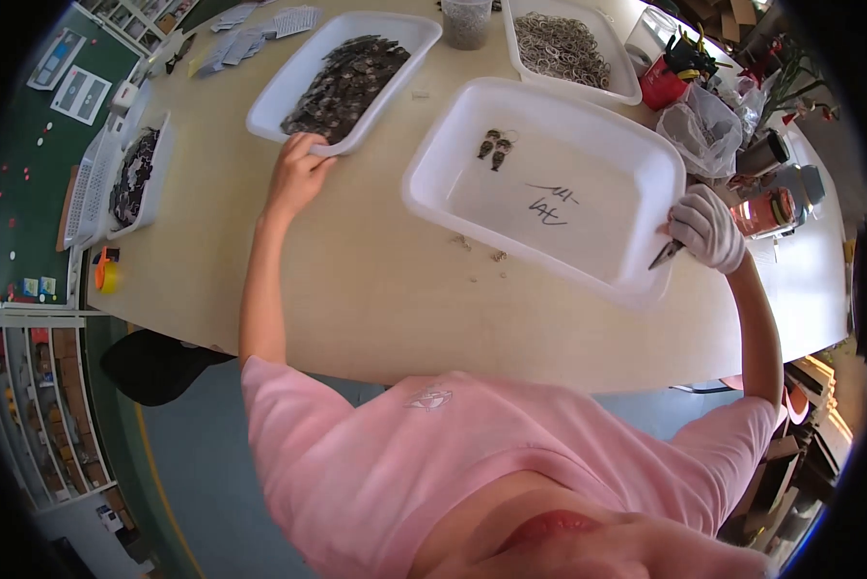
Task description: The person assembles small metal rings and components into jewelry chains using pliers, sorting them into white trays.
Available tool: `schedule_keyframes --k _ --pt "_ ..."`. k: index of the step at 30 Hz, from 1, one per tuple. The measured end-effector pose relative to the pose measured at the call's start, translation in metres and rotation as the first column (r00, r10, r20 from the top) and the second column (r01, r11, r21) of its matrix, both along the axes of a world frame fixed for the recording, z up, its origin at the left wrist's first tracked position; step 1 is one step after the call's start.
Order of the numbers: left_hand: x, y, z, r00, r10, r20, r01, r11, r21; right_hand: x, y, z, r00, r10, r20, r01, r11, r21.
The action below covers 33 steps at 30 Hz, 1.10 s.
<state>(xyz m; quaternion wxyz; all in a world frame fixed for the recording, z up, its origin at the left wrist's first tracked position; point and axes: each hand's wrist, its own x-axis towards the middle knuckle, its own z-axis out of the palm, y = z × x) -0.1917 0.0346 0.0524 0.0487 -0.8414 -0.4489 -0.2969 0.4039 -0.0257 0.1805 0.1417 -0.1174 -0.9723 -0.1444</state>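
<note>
My bare left hand [299,176] is closed on the near rim of a white plastic tray [264,101], which holds a heap of dark metal pieces [351,85]. My right hand [707,228], in a pale glove, is closed around what look like pliers [665,254], their dark pointed tip poking out below the fingers. That hand rests against the right rim of a larger white tray [588,232]. Inside the larger tray lie a few dark metal pendants [497,151] with a ring, beside black handwriting on its bottom. The pliers' handles are hidden in the glove.
Behind stands a white tray of metal rings [564,50] and a clear tub [466,23]. Small loose rings [499,257] lie before the large tray. At right are a red tool holder [662,85], a plastic bag [701,130] and jars [766,212]; at left, a basket of dark parts [136,179] and orange tape [108,276].
</note>
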Motion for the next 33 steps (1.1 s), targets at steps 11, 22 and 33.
schedule_keyframes --k 11,22,33 --pt "-0.146 0.017 -0.008 0.981 0.176 -0.077 -0.171 0.983 0.068 -0.12 0.159 -0.037 0.956 0.216 0.201 -0.226 0.974 0.029" --pt "-0.065 0.014 -0.026 0.87 0.446 -0.213 -0.382 0.88 0.283 -0.137 0.177 -0.106 0.967 -0.146 -0.206 0.151 0.989 0.007" --pt "-0.072 0.036 -0.035 0.905 0.392 -0.168 -0.338 0.9 0.276 -0.162 0.168 -0.085 0.94 -0.151 -0.307 0.184 0.98 0.081"
